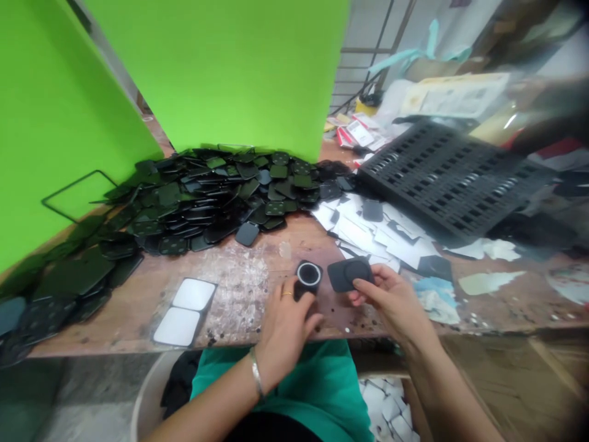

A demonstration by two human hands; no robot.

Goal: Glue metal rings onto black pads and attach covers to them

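Observation:
Near the table's front edge, my left hand (285,319) has its fingers around a small black piece with a pale ring (308,274) on its face. Just to the right, my right hand (391,294) pinches a flat black rounded plate (346,274) between thumb and fingers, its circular mark showing. The plate is held close beside the ringed piece, with a narrow gap between them. Two white rounded squares on a dark backing (185,311) lie on the wood to the left of my left hand.
A large heap of black plates (207,199) spreads along the green panels (221,67). White paper pieces (363,230) lie beyond my right hand, beside a black slotted tray (451,178). Below the table edge stands a bin (145,393) with black pieces.

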